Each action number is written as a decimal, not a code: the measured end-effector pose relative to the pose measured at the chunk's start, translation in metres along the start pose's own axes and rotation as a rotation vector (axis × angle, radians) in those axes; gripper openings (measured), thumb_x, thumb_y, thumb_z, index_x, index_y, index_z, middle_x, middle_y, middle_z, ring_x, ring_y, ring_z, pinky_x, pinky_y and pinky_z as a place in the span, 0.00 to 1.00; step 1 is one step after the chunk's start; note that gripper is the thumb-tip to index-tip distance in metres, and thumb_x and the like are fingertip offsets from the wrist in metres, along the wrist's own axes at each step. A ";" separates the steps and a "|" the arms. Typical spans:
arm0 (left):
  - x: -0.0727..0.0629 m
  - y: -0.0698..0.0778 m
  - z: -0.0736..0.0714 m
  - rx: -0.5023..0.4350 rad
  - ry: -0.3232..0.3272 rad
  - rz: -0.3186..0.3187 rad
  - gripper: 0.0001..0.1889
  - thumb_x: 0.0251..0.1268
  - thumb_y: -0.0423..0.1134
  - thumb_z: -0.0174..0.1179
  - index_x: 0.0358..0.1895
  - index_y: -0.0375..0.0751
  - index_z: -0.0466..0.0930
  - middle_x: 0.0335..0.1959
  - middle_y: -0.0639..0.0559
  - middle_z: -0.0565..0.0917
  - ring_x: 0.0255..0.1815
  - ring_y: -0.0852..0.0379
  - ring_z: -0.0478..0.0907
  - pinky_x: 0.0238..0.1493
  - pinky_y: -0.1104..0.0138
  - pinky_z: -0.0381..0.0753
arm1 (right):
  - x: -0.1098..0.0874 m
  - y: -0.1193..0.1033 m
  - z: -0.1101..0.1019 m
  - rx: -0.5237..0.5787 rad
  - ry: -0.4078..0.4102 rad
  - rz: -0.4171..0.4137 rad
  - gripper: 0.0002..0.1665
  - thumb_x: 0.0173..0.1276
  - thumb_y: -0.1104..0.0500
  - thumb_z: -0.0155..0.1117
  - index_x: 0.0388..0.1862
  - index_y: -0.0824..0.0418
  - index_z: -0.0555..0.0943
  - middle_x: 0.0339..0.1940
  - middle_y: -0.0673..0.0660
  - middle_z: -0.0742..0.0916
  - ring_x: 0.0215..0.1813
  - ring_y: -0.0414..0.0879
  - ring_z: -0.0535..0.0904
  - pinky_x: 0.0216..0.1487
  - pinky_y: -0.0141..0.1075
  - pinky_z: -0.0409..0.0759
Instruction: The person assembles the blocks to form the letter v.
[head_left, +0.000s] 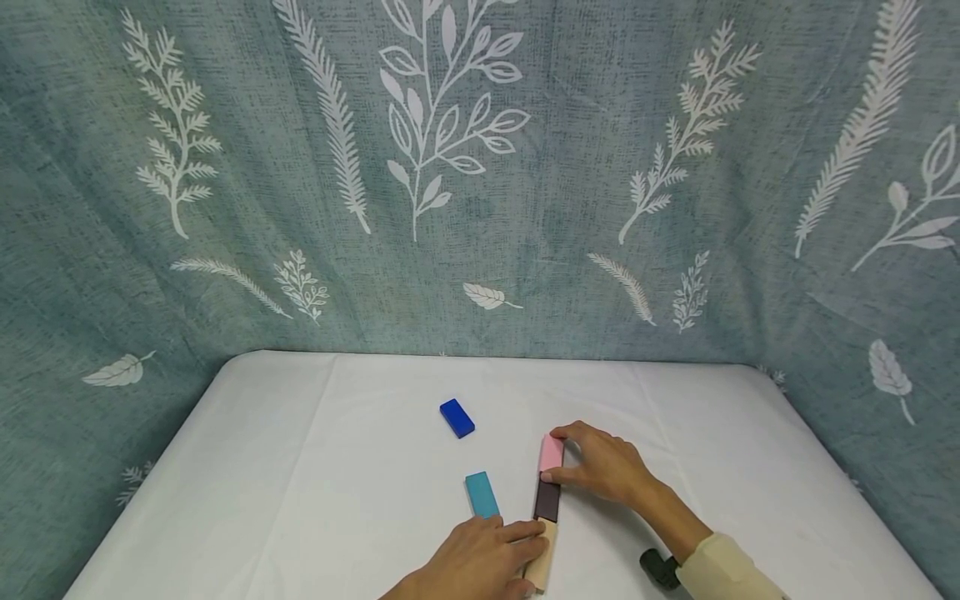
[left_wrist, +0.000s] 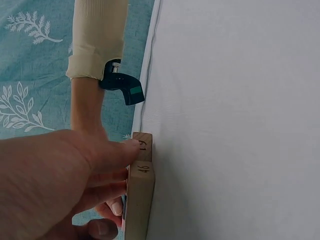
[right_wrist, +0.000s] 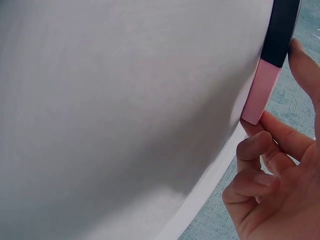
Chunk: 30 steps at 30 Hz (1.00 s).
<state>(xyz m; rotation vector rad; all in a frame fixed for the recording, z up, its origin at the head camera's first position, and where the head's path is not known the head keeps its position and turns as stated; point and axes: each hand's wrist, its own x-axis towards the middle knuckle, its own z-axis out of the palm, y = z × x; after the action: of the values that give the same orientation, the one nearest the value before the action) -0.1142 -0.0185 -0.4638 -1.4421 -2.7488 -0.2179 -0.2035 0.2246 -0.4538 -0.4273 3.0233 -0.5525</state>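
Note:
A pink block (head_left: 551,452), a dark block (head_left: 547,502) and a light wooden block (head_left: 543,558) lie end to end in a row. My right hand (head_left: 606,467) pinches the pink block, with a finger at its far end and the thumb near its join with the dark block. At the near end of the row, my left hand (head_left: 472,562) holds the wooden block between thumb and fingers. Digits mark wooden pieces (left_wrist: 140,200) in the left wrist view. Just beyond the left hand lies a teal block (head_left: 482,493), its near end partly hidden by that hand.
Farther back on the white-covered table (head_left: 360,467) lies a blue block (head_left: 457,418). A teal-grey curtain (head_left: 555,208) with white leaf prints hangs behind the table. On the right wrist sits a dark device (head_left: 660,570).

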 end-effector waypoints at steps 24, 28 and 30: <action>-0.002 -0.001 0.003 -0.036 0.058 -0.013 0.26 0.66 0.56 0.66 0.65 0.55 0.81 0.67 0.63 0.78 0.32 0.70 0.69 0.28 0.80 0.60 | -0.005 0.000 -0.002 -0.015 0.007 -0.002 0.41 0.55 0.31 0.74 0.61 0.53 0.82 0.60 0.52 0.83 0.60 0.55 0.81 0.48 0.58 0.80; -0.003 0.000 0.003 -0.056 0.052 -0.019 0.26 0.66 0.56 0.66 0.65 0.55 0.81 0.67 0.63 0.77 0.30 0.70 0.67 0.28 0.80 0.61 | -0.005 0.001 -0.002 -0.025 0.011 -0.005 0.41 0.54 0.30 0.74 0.60 0.52 0.83 0.59 0.50 0.82 0.56 0.54 0.82 0.46 0.57 0.80; -0.003 0.000 0.003 -0.052 0.053 -0.018 0.26 0.66 0.56 0.66 0.65 0.55 0.81 0.67 0.63 0.77 0.30 0.70 0.67 0.28 0.80 0.60 | -0.005 0.001 -0.002 -0.027 0.010 0.001 0.41 0.54 0.29 0.74 0.60 0.52 0.83 0.59 0.50 0.82 0.57 0.54 0.82 0.47 0.57 0.80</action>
<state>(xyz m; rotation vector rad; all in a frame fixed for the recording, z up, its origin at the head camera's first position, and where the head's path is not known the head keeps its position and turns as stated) -0.1127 -0.0203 -0.4669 -1.4018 -2.7351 -0.3254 -0.1987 0.2275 -0.4525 -0.4257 3.0435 -0.5153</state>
